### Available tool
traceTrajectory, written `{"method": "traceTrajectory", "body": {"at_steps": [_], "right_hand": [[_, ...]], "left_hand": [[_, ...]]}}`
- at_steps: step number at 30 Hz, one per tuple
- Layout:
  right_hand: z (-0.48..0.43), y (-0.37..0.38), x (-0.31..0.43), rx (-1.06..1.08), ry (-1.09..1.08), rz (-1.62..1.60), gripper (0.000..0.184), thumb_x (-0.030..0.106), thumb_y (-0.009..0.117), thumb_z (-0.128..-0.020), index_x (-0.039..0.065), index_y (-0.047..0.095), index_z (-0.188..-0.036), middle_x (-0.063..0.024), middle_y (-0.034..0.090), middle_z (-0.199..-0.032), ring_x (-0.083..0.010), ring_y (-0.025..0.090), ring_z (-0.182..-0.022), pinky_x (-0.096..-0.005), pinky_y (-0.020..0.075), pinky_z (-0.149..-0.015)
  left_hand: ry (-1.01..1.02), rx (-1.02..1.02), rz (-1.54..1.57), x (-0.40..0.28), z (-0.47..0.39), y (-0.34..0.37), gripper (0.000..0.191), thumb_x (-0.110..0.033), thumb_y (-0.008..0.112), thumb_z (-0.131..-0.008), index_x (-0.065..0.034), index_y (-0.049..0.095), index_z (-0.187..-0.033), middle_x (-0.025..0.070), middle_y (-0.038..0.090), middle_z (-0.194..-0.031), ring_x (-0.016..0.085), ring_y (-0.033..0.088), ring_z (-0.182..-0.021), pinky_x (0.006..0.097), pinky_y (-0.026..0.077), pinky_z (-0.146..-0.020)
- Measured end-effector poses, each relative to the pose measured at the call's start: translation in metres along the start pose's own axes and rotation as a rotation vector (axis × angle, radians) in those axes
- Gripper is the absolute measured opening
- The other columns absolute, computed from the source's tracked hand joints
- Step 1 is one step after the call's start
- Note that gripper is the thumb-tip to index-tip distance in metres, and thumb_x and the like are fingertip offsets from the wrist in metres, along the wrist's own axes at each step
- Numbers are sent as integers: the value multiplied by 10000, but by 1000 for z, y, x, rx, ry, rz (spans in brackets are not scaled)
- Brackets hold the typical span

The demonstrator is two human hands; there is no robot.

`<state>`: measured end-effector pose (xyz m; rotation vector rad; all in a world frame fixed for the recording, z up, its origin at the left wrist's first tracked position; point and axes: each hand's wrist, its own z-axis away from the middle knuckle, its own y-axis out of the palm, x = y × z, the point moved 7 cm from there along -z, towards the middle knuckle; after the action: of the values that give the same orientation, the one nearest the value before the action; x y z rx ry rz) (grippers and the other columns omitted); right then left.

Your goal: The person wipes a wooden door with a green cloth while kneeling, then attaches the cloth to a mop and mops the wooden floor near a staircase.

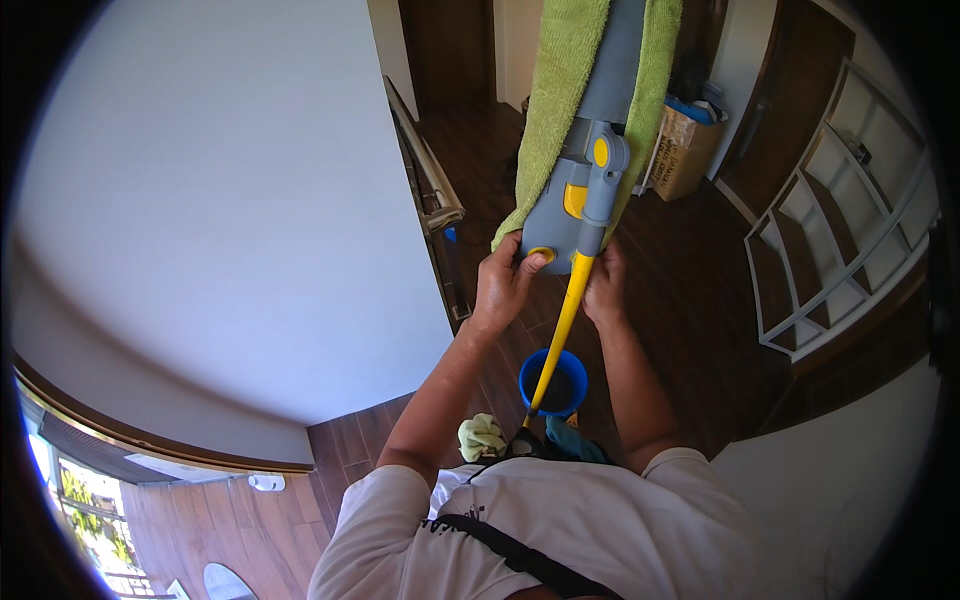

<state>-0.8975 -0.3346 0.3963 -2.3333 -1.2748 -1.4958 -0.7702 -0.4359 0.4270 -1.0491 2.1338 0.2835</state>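
Observation:
A grey flat-mop head (555, 202) is raised in front of me, its far end cut off by the top edge. My left hand (504, 283) grips its near left corner, the thumb on a round yellow button (541, 253). At the near right corner is my right hand (606, 283), its fingers partly hidden behind the head and the pole. A light green terry cloth (559, 90) hangs along both long sides of the head. From the grey swivel joint (604, 169), a yellow mop pole (564, 322) slants down towards my waist.
A blue bucket (577, 401) stands on the dark plank floor (675, 285) below the pole, near a crumpled pale green cloth (481, 438). White shelving (832, 247) and a cardboard box (684, 154) are at right. A white wall (225, 202) fills the left.

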Motion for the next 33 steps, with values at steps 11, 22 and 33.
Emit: {"method": "traceTrajectory", "body": {"at_steps": [11, 22, 33], "right_hand": [[-5, -6, -1, 11, -20, -8, 190, 151, 527, -924, 68, 514, -1094, 31, 536, -850, -37, 509, -717, -206, 445, -641], [-7, 9, 4, 38, -97, 26, 231, 61, 500, -914, 37, 499, -1144, 12, 553, -961, -44, 515, -826, -215, 443, -722], [-5, 4, -2, -4, 4, -72, 292, -5, 474, -883, 24, 477, -1173, -10, 537, -1012, -61, 504, -867, -232, 434, -767]], "left_hand": [[-48, -349, -170, 5, 4, -47, 123, 8, 690, -757, -2, 617, -855, 84, 598, -864, 154, 593, -733, 263, 502, -656], [153, -133, -222, -19, 6, -10, 94, -25, 655, -797, -2, 615, -879, 94, 600, -777, 203, 574, -675, 282, 471, -629], [-173, 94, 140, 23, -20, 2, 318, -121, 698, -780, -1, 520, -1015, 62, 553, -738, 104, 516, -681, 267, 457, -641]]}}
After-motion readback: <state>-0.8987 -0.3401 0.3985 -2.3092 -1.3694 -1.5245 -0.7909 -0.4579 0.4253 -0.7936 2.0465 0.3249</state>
